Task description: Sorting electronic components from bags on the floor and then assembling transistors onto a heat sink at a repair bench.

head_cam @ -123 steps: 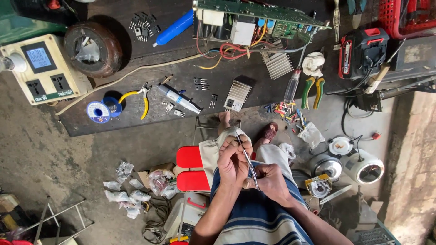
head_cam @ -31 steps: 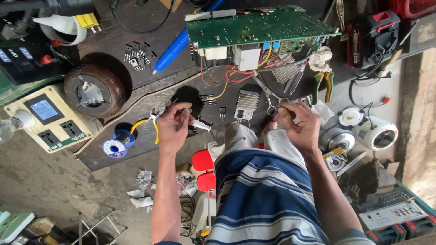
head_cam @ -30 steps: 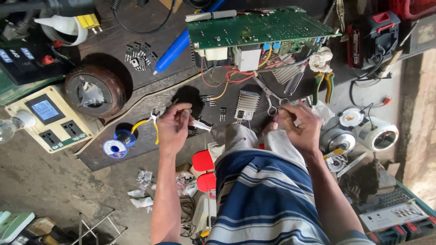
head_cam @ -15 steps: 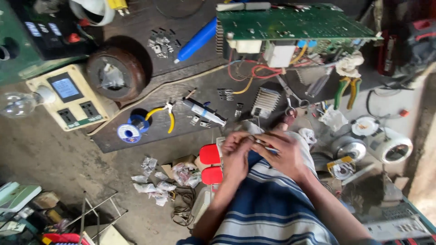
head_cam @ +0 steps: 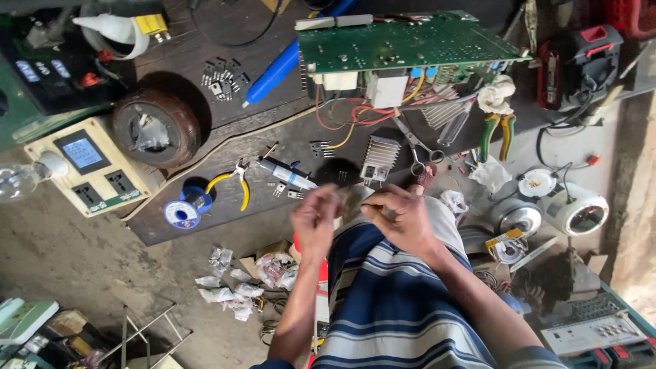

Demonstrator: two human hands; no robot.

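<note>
My left hand (head_cam: 314, 219) and my right hand (head_cam: 402, 217) are raised close together above my lap and striped shirt (head_cam: 396, 301), at the near edge of a dark wooden board (head_cam: 205, 150). The right thumb and fingers pinch a small pale piece (head_cam: 364, 196) that points toward the left hand. The left hand's fingers are curled and blurred, so I cannot tell whether they grip anything. Just beyond the hands lie a finned heat sink (head_cam: 380, 154), scissors (head_cam: 418, 147) and a pen-shaped tool (head_cam: 287, 173). A green circuit board (head_cam: 410, 41) with coloured wires sits farther back.
Yellow-handled pliers (head_cam: 236, 182) and a blue solder spool (head_cam: 182, 212) lie left of the hands. A ring coil (head_cam: 154, 130), a cream socket box (head_cam: 92, 172) and a bulb (head_cam: 17, 181) are further left. Green pliers (head_cam: 495, 126), reels (head_cam: 536, 183) and small plastic bags (head_cam: 232, 287) surround me.
One second ago my left hand reached to the board near the pliers and my right to the scissors. Both have pulled back and met over my lap.
</note>
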